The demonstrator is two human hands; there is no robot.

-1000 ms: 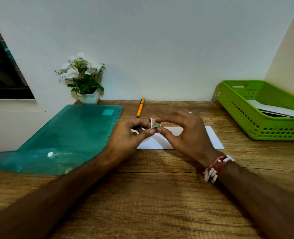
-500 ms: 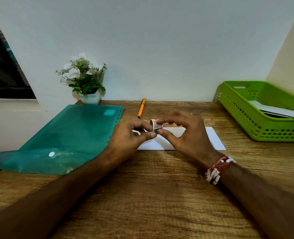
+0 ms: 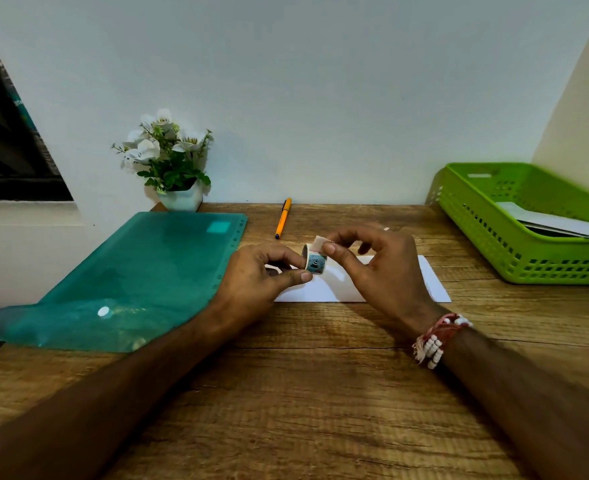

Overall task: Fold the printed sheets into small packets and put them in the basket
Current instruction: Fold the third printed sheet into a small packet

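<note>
My left hand [image 3: 255,277] pinches the tape roll [image 3: 315,264], my right hand [image 3: 381,268] pinches its loose end; I judge a steady pull comes next.

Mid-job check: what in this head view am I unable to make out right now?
Head view:
- small printed roll: pattern too small to read; fingers of left hand and right hand cover its sides.
- white sheet: middle hidden under both hands.
- green basket: right end cut off by frame edge; papers inside partly behind its wall.
</note>
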